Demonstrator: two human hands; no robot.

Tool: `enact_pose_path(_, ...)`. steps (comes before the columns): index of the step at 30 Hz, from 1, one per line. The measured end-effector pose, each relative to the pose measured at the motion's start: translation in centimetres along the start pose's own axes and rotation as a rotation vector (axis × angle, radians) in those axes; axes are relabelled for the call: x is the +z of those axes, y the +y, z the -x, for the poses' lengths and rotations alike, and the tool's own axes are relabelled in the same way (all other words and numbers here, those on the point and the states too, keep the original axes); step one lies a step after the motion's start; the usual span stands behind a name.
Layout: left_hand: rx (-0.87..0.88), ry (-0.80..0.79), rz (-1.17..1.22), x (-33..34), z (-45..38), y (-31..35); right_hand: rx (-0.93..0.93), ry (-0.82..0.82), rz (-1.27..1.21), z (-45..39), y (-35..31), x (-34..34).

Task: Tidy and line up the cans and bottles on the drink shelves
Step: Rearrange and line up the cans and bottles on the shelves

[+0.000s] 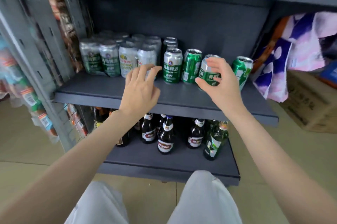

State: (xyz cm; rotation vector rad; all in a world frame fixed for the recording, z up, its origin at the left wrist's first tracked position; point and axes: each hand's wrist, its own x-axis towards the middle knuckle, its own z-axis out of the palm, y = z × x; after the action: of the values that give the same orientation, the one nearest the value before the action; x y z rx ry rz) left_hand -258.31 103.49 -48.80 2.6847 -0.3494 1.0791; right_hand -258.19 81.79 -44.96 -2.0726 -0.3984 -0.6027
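Reaching onto the dark grey middle shelf (109, 94), a person's right hand (221, 81) curls its fingers and thumb loosely around a tilted green beer can (207, 72), though whether they grip it cannot be told. Left of that can stand a second green can (191, 66) and a silver-and-green can (172, 65), with another dark can (170, 42) behind; a fourth green can (241, 70) leans to its right. Further left, the left hand (141, 88) hovers with fingers spread and slightly bent, holding nothing, before a shrink-wrapped pack of silver cans (113, 54). Below the can, the lower shelf (164, 169) carries at least four brown beer bottles (166, 138) and one green bottle (215, 141). A cardboard box (313, 107) sits on the tiled floor (27, 141) to the right.
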Motion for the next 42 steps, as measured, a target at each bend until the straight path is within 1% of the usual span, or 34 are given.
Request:
enact_pose_path(1,0.017,-0.011,0.006,0.1,-0.5,0.4,-0.045,0.027,0.092,-1.1,0.7,-0.3)
enact_pose_path(2,0.019,-0.062,0.004,0.6,-0.6,0.6,-0.065,0.041,0.182,-2.2,1.5,-0.6)
enact_pose_path(4,-0.012,-0.240,-0.034,2.1,-0.2,0.6,-0.006,0.004,0.325,-4.4,3.5,-0.7)
enact_pose_path(6,-0.133,-0.427,-0.037,3.5,0.1,0.2,0.086,-0.101,0.382,-5.6,5.5,-0.4)
enact_pose_path(7,-0.209,-0.468,0.005,3.9,-0.1,0.2,0.103,-0.139,0.385,-5.9,6.4,-0.3)
enact_pose_path(9,-0.305,-0.494,0.080,4.1,-0.7,0.4,0.074,-0.138,0.410,-6.2,7.7,0.4)
enact_pose_path(11,-0.268,-0.525,0.028,4.4,-0.8,0.7,0.040,-0.077,0.475,-6.8,8.4,0.9)
enact_pose_path(13,-0.225,-0.539,-0.027,4.8,-0.3,1.0,0.056,-0.034,0.541,-7.5,8.7,1.4)
enact_pose_path(16,-0.213,-0.545,-0.011,4.6,-0.5,0.7,0.107,-0.028,0.583,-8.4,8.2,2.1)
enact_pose_path(18,-0.184,-0.493,0.018,4.0,-1.1,0.6,0.112,-0.048,0.571,-8.2,7.7,1.8)
enact_pose_path(20,-0.107,-0.326,0.064,2.9,-2.1,0.7,0.040,-0.001,0.533,-7.0,6.7,0.6)
enact_pose_path(23,0.076,-0.058,0.158,0.4,-4.4,1.7,-0.182,0.158,0.415,-5.1,3.9,-2.7)
enact_pose_path(26,0.271,0.147,0.195,-2.9,-8.5,3.6,-0.452,0.355,0.321,-4.6,-0.1,-6.9)
enact_pose_path(27,0.310,0.207,0.191,-4.0,-9.9,4.5,-0.527,0.429,0.311,-5.0,-1.3,-8.4)
enact_pose_path(29,0.325,0.312,0.173,-5.6,-12.4,6.1,-0.592,0.547,0.295,-6.5,-3.2,-11.1)
enact_pose_path(31,0.311,0.371,0.133,-6.5,-13.5,7.2,-0.557,0.603,0.300,-8.5,-4.8,-13.5)
enact_pose_path(33,0.346,0.392,0.092,-6.6,-13.6,7.5,-0.452,0.600,0.321,-10.8,-5.8,-15.6)
enact_pose_path(36,0.415,0.448,0.104,-7.6,-14.3,8.1,-0.263,0.479,0.405,-14.7,-6.8,-17.5)
enact_pose_path(38,0.432,0.505,0.091,-8.9,-15.8,9.1,-0.211,0.396,0.442,-16.9,-7.5,-17.9)
enact_pose_path(40,0.385,0.550,0.069,-10.2,-18.3,9.9,-0.208,0.349,0.444,-18.9,-8.3,-17.6)
enact_pose_path(42,0.299,0.558,0.029,-11.0,-21.3,10.3,-0.195,0.297,0.392,-20.6,-9.3,-16.8)
